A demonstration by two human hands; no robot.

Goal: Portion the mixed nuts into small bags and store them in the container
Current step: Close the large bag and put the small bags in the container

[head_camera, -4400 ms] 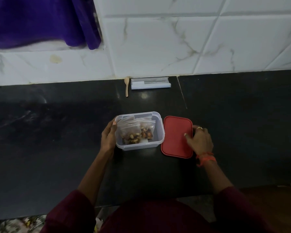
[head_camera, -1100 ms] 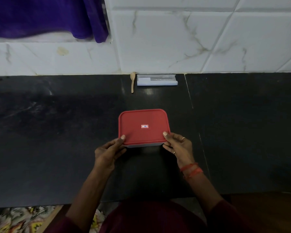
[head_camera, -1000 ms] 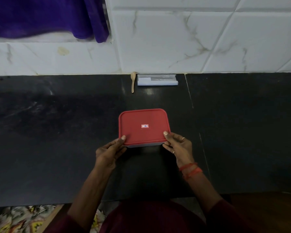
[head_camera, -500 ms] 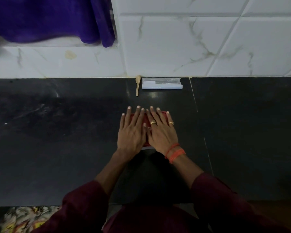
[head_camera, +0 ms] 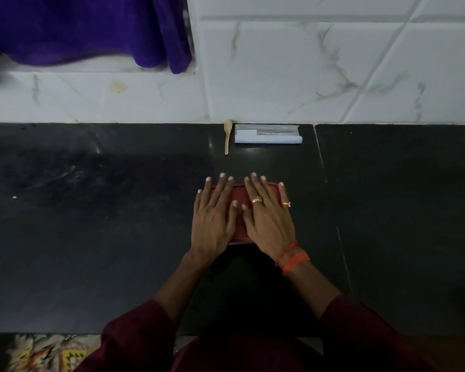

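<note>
Left hand (head_camera: 213, 220) and right hand (head_camera: 269, 220) lie flat, palms down, side by side, straight fingers pointing far.

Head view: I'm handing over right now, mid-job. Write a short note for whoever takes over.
Left hand: open, flat, pressing on the red lid.
Right hand: open, flat beside it on the same lid.
The lid sits on the container in the middle of the black counter. Only a sliver of the container shows at the near edge, and the nut bags are hidden.
The spoon and a flat clear packet lie by the wall.
Done: lid on.
Left: probably check that every edge has snapped down; I cannot tell from here.
</note>
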